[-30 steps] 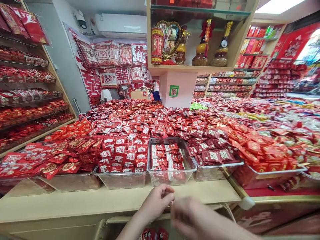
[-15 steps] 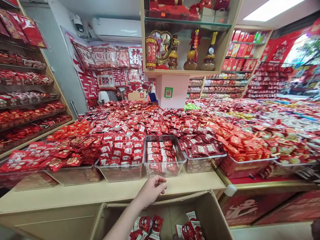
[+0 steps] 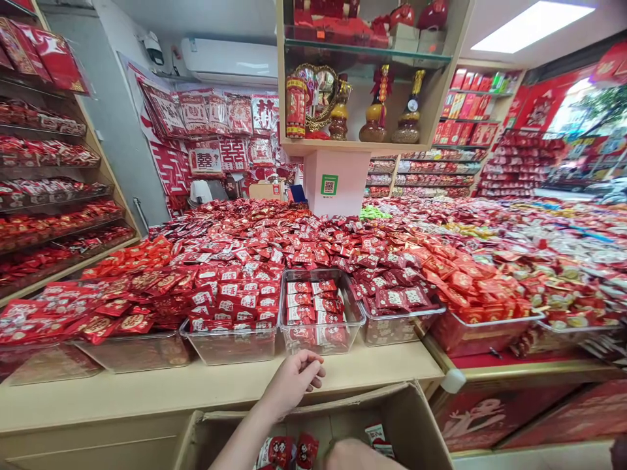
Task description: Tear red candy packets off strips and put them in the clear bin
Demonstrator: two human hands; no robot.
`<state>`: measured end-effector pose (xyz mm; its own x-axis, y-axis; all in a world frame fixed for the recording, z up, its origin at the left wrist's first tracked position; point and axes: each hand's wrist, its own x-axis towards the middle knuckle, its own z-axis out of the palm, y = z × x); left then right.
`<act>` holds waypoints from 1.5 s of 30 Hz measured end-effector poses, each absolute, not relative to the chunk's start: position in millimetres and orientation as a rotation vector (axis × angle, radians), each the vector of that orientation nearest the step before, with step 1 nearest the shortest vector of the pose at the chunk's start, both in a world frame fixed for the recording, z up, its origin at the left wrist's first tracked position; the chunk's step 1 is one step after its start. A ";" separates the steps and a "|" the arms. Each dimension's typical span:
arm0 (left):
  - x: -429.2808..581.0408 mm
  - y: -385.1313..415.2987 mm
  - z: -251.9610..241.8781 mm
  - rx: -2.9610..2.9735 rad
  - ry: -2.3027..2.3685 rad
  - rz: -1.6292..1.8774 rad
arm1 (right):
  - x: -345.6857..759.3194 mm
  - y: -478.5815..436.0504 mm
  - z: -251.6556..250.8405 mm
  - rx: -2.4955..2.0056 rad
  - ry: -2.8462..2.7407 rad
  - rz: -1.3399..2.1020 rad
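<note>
Packets (image 3: 289, 450) lie inside the box (image 3: 416, 424), at its bottom. The right hand (image 3: 357, 455) is low in the box, just beside them; its grip I cannot tell. The left hand (image 3: 294, 380) is above the box's far edge, fingers curled loosely, nothing seen inside. Beyond the box stands 1 clear bin (image 3: 343, 336).

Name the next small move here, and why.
Probably grasp packets in the cardboard box with the right hand and lift them to the clear bin: it looks less full than the neighbouring bins, that hand is low in the box, and the left hand hovers curled before the bin.
</note>
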<state>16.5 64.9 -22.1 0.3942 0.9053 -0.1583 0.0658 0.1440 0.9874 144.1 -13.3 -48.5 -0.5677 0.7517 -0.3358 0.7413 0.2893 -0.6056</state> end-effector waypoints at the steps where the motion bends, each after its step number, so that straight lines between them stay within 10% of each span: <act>1: 16.2 65.5 -21.3 1.267 0.996 0.777 | 147.8 -8.8 -38.6 -1.427 -2.447 1.141; 11: 17.6 62.2 -5.6 1.203 0.854 0.672 | 175.8 46.6 -16.9 -1.115 -1.135 1.146; 45: 18.5 64.0 -12.7 1.231 0.899 0.734 | 178.3 36.7 -31.6 -0.971 -1.293 1.377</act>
<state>18.5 64.0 -12.7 0.4725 0.8641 -0.1734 0.0022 0.1956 0.9807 178.3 36.7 -31.6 -0.2064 0.9762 0.0662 -0.1275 0.0402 -0.9910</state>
